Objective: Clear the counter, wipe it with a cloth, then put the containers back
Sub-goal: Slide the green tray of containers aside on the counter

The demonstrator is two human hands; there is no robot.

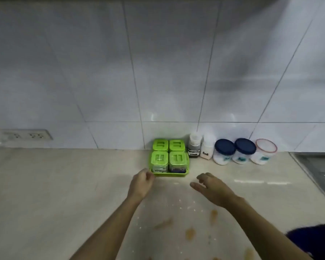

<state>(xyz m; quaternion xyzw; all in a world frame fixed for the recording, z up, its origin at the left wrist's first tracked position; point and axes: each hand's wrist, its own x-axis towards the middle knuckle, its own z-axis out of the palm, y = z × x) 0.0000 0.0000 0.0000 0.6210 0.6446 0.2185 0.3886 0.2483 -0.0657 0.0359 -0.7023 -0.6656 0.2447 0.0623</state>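
A green tray [168,174] with several green-lidded square jars [168,153] stands against the tiled wall. To its right are a dark-filled shaker [194,148], a salt bottle [207,149], two blue-lidded tubs [225,151] [244,150] and a clear-lidded tub [264,151]. My left hand [141,182] is at the tray's front-left corner, fingers curled, touching or nearly touching the rim. Just right of the tray's front, my right hand [210,186] hovers with fingers apart and holds nothing. Orange stains [190,233] and white crumbs mark the beige counter [54,194] below my hands.
A double wall socket [26,136] sits at the left above the counter. A dark stove or sink edge [319,173] borders the counter on the right. A dark blue thing, perhaps cloth or a sleeve, [315,239] shows at the bottom right.
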